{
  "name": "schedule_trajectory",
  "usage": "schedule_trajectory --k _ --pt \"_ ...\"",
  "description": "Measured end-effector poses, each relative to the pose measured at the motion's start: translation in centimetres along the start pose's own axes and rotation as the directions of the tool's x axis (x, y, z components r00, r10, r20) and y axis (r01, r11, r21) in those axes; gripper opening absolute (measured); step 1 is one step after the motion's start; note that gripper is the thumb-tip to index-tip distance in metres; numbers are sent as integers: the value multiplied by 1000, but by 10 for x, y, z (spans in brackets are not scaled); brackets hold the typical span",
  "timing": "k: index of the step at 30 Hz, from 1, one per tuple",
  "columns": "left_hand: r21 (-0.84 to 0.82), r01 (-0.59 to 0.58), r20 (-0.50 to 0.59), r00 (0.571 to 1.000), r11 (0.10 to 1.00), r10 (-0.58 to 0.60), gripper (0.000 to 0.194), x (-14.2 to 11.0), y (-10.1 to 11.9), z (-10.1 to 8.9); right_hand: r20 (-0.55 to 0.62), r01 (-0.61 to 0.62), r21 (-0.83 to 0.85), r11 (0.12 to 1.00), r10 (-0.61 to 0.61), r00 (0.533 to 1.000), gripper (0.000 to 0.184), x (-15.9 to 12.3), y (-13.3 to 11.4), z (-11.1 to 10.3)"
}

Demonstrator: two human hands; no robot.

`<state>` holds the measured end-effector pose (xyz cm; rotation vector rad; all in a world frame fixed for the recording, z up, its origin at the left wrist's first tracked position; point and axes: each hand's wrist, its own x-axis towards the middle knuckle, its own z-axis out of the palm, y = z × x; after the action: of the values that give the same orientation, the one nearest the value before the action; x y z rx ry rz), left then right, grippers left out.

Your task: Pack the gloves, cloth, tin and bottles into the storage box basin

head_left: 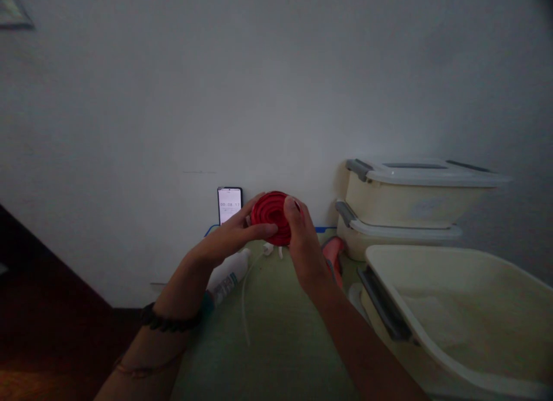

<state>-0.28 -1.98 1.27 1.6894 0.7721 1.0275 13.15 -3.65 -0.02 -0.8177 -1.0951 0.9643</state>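
With the red coil (271, 208) as the clock's centre, the left forearm is coming in from 7 to 8 o'clock, wearing a black beaded bracelet (170, 321) and, nearer, a thin reddish cord (149, 370). The right forearm is reaching in from 5 o'clock. An open cream tub (415, 252) is sitting at 4 o'clock, a grey handle (386, 303) showing on its near side.

Both hands are closing around the coil, holding it up above the green tabletop (285, 337), its spiral face turning toward the viewer. The left hand (228, 234) is gripping its 9 o'clock side, the thumb lying across the lower face; the right hand (306, 251) is gripping the opposite side, the thumb pressing near 2 o'clock.

Beyond the left forearm, a white bottle (228, 277) is lying between 7 and 8 o'clock, partly hidden. A white cable (244, 309) is trailing toward 7 o'clock. A coral-and-grey object (333, 252), hard to identify, is resting at 4 o'clock.

Farther back, two lidded cream boxes (419, 205) are standing stacked at 3 o'clock. A lit phone (230, 205) is standing upright at 9 o'clock, showing timer-like digits before the pale wall (268, 101).
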Motion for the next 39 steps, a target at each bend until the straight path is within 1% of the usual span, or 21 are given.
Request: schedule_trajectory --k 3,7,10,12,14,16,19,22,25,29,31,35,39 --pt "10 -17 -24 1000 1000 17 54 -1 1 0 -2 33 7 999 -33 999 40 0 0 0" --pt "30 -31 -52 998 999 33 49 -1 1 -2 2 15 -44 999 -15 1000 42 -3 -2 3" --pt "4 -52 -107 993 999 52 61 0 -1 -2 30 14 -28 1000 -13 999 43 -4 -1 3" --pt "-49 -111 -154 983 993 102 66 3 -4 -2 80 16 37 999 -19 997 41 -5 -1 3" --pt "-108 -191 -200 966 976 167 58 6 -7 -3 142 11 104 995 -26 990 38 -6 -1 2" --pt "-145 -256 -233 948 956 219 47 7 -11 -6 192 8 134 991 -34 981 40 -7 -3 1" --pt "-154 -290 -241 938 944 249 39 8 -14 -8 223 29 107 994 -53 973 44 -8 -8 -2" --pt "-123 -276 -241 940 953 241 45 6 -13 -9 242 82 29 996 -86 966 44 -9 -12 -5" --pt "-104 -253 -245 944 962 222 60 3 -10 -10 281 112 -27 993 -100 954 43 -9 -14 -7" --pt "-88 -223 -224 954 971 199 76 0 -5 -11 327 81 -10 997 -74 942 43 -10 -14 -9" --pt "-67 -198 -212 961 978 180 81 0 -3 -11 344 64 -33 997 -49 938 44 -10 -13 -10" --pt "-15 -164 -198 967 986 158 85 -2 -1 -10 346 62 -91 994 -27 938 46 -9 -9 -11" --pt "16 -125 -164 978 992 125 87 -5 4 -9 345 115 -129 985 -64 936 46 -8 -6 -12"
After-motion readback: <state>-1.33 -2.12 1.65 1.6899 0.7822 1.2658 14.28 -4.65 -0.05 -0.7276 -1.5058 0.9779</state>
